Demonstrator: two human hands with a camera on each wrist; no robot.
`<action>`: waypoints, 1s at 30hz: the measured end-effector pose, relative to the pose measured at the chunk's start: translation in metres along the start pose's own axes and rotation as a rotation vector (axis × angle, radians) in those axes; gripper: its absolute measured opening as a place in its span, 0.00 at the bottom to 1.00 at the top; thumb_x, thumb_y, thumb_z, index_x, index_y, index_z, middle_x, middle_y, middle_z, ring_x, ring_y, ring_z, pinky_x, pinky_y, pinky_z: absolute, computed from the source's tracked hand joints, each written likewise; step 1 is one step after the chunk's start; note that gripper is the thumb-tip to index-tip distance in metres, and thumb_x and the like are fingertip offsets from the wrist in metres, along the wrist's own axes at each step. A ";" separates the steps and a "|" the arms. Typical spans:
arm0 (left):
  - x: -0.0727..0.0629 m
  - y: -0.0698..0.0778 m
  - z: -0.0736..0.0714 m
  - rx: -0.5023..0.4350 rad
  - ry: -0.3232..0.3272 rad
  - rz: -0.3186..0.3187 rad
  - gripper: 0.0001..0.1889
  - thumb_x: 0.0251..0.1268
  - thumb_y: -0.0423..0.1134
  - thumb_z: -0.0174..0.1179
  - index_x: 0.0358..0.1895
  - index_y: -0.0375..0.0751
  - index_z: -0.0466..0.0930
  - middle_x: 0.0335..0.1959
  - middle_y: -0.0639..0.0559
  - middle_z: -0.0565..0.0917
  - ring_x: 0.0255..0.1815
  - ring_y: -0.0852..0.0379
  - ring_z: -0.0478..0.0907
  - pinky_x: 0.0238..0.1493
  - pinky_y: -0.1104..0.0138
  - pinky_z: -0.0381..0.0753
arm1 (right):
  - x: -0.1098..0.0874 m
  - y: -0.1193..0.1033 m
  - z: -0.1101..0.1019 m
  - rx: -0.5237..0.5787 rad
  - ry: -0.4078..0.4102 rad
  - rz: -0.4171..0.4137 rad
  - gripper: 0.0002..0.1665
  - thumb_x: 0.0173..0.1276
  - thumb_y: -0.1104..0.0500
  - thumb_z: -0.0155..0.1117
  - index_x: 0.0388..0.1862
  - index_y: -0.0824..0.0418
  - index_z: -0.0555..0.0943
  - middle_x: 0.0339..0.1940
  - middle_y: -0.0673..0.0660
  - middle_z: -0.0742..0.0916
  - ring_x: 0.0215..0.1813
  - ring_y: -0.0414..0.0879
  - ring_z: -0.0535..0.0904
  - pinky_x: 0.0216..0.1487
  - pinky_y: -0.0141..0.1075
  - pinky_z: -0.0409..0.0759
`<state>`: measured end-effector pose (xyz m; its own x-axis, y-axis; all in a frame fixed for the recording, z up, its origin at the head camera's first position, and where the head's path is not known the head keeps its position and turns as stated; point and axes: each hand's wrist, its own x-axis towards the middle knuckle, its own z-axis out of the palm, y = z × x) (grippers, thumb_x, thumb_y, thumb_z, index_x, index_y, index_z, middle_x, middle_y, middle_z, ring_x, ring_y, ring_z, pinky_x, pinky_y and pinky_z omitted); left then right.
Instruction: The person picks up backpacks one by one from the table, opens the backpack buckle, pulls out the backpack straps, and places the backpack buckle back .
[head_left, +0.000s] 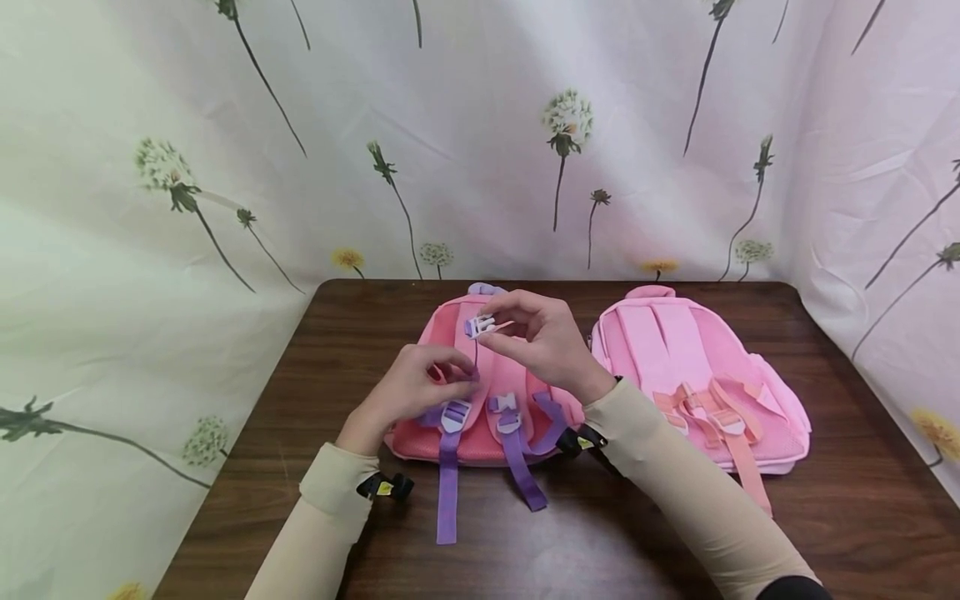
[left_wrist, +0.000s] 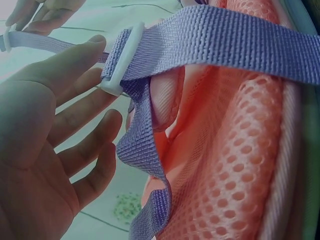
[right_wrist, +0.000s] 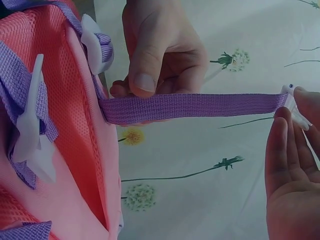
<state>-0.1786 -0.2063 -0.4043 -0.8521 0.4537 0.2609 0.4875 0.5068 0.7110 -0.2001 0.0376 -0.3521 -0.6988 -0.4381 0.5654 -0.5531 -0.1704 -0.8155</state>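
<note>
A coral-pink backpack [head_left: 446,325] with purple webbing lies on the table, its shoulder straps facing up. My right hand [head_left: 543,337] pinches a white side-release buckle [head_left: 480,326] raised above it. From that buckle a purple strap [right_wrist: 195,108] runs taut down to the bag in the right wrist view. My left hand [head_left: 408,383] pinches this strap lower down, thumb on one side and fingers on the other. Just beyond those fingers sits a white strap adjuster [left_wrist: 122,60]. Another white buckle piece [head_left: 505,403] rests on the other shoulder strap.
To the right lies a light pink backpack [head_left: 630,333] with peach straps, one hanging toward the near side. Two loose purple strap ends, one of them this tail [head_left: 447,492], trail over the near edge of the coral bag onto the brown table [head_left: 315,367]. A flower-print cloth [head_left: 465,167] hangs behind.
</note>
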 end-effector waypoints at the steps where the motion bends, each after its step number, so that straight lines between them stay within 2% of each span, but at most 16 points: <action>1: 0.001 0.000 0.000 0.003 0.000 0.007 0.11 0.59 0.41 0.79 0.44 0.53 0.91 0.38 0.64 0.89 0.39 0.59 0.84 0.42 0.59 0.86 | 0.001 0.000 0.000 -0.003 -0.002 0.000 0.17 0.64 0.75 0.73 0.51 0.71 0.85 0.46 0.64 0.88 0.46 0.49 0.89 0.50 0.44 0.89; 5: 0.001 -0.001 0.000 0.009 0.000 0.015 0.12 0.60 0.42 0.79 0.45 0.53 0.90 0.39 0.63 0.89 0.40 0.59 0.83 0.43 0.59 0.86 | 0.001 -0.002 -0.001 -0.015 -0.003 -0.001 0.17 0.64 0.75 0.73 0.52 0.70 0.85 0.47 0.63 0.88 0.46 0.49 0.89 0.50 0.44 0.89; 11: -0.003 -0.002 0.004 0.024 -0.027 -0.024 0.12 0.61 0.42 0.79 0.46 0.54 0.90 0.40 0.63 0.89 0.40 0.59 0.83 0.44 0.60 0.86 | -0.003 -0.001 0.000 -0.033 -0.011 0.010 0.17 0.65 0.74 0.73 0.52 0.69 0.85 0.48 0.62 0.89 0.46 0.49 0.90 0.52 0.43 0.88; 22: -0.003 0.001 0.003 0.056 -0.033 -0.009 0.10 0.61 0.40 0.78 0.45 0.52 0.91 0.39 0.63 0.89 0.40 0.60 0.84 0.44 0.61 0.86 | -0.003 -0.004 -0.001 -0.030 -0.015 -0.003 0.17 0.64 0.74 0.73 0.51 0.69 0.85 0.47 0.63 0.89 0.46 0.49 0.90 0.51 0.45 0.89; 30: -0.004 -0.003 0.006 0.051 -0.052 -0.009 0.10 0.60 0.40 0.79 0.45 0.51 0.91 0.39 0.61 0.90 0.40 0.60 0.84 0.43 0.60 0.86 | -0.008 -0.003 -0.005 -0.053 -0.031 0.036 0.16 0.64 0.73 0.74 0.51 0.67 0.85 0.45 0.60 0.89 0.45 0.51 0.90 0.48 0.43 0.89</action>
<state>-0.1756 -0.2045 -0.4112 -0.8464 0.4853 0.2193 0.4897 0.5475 0.6785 -0.1952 0.0462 -0.3531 -0.7047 -0.4702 0.5313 -0.5517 -0.1077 -0.8271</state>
